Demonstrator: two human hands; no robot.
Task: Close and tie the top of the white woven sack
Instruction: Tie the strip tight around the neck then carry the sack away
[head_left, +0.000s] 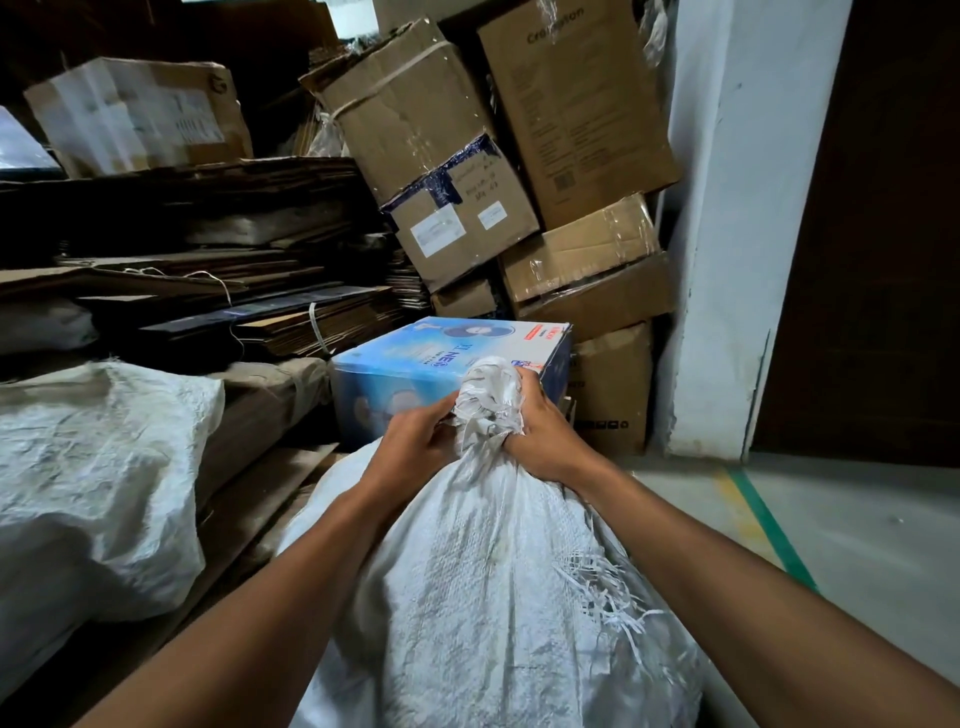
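White woven sack (483, 582), neck between left hand (415, 441), right hand (545, 436)

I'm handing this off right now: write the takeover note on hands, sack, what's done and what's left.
Left hand: gripping the gathered neck from the left.
Right hand: fist around the neck from the right.
Sack: full, upright in front, frayed strands on its right side; blue box just behind.
Done: top bunched and twisted into a neck.
Left: no knot or cord visible yet; tie it off without letting the neck loosen.
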